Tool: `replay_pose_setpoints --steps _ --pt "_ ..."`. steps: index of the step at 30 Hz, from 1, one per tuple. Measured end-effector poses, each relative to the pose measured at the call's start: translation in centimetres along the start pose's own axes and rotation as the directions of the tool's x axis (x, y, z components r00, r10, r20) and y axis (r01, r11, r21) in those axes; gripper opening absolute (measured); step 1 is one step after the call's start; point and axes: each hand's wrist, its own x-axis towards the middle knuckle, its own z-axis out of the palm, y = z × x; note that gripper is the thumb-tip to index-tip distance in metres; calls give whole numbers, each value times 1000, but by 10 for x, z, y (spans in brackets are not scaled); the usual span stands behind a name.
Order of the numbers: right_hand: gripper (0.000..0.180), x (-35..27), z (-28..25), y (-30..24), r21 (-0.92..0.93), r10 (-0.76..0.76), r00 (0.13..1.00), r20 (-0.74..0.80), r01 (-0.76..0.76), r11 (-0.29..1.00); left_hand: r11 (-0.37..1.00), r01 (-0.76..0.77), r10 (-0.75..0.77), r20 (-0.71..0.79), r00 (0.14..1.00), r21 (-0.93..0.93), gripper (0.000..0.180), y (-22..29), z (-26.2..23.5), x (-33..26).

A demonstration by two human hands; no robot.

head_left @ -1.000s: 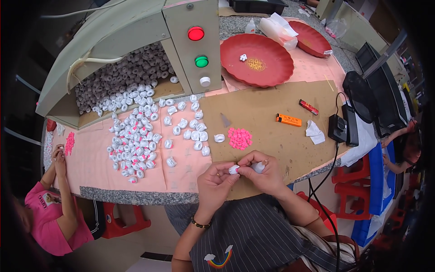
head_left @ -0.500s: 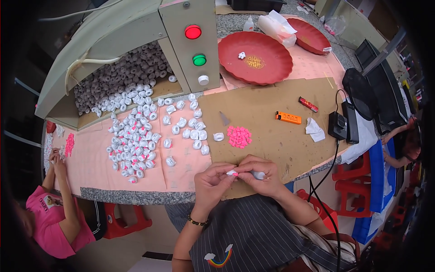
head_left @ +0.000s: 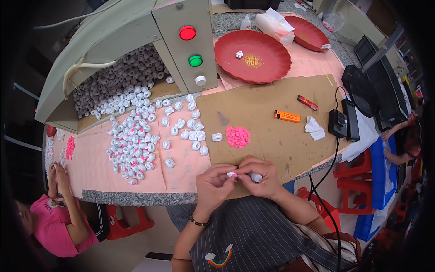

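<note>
My left hand [head_left: 211, 186] pinches a small white piece [head_left: 231, 174] with a bright pink patch on it, near the front edge of the table. Thumb and fingertips of my right hand [head_left: 267, 176] meet the same piece from the other side. Tucked in the right hand's curled fingers is a small whitish bottle [head_left: 256, 177], mostly covered. Just beyond the hands lies a heap of small pink tabs [head_left: 238, 137] on brown cardboard [head_left: 272, 140]. One white ring-shaped piece [head_left: 217, 137] sits left of that heap, and a pointed grey blade [head_left: 222, 118] lies behind it.
Many white ring pieces [head_left: 131, 149] cover the pink sheet to the left, before a grey machine [head_left: 181, 68] with red and green lights. Red scalloped tray [head_left: 276, 59], orange lighter [head_left: 287, 116] and black cabled device [head_left: 337, 122] lie beyond. A co-worker in pink [head_left: 54, 226] sits left.
The view has shifted slightly. Both hands keep hold of the piece, with small finger movements. The co-worker's hands at the left have moved nearer the table edge.
</note>
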Motion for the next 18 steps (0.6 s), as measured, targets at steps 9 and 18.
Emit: replay_pose_setpoints --steps 9,18 --pt "18 1 3 -4 -79 -102 995 -15 100 992 999 -41 42 23 999 -30 28 0 -1 0" --pt "23 -1 -6 -7 -7 52 997 64 -52 999 986 -111 118 -55 991 126 25 6 -5 -7"
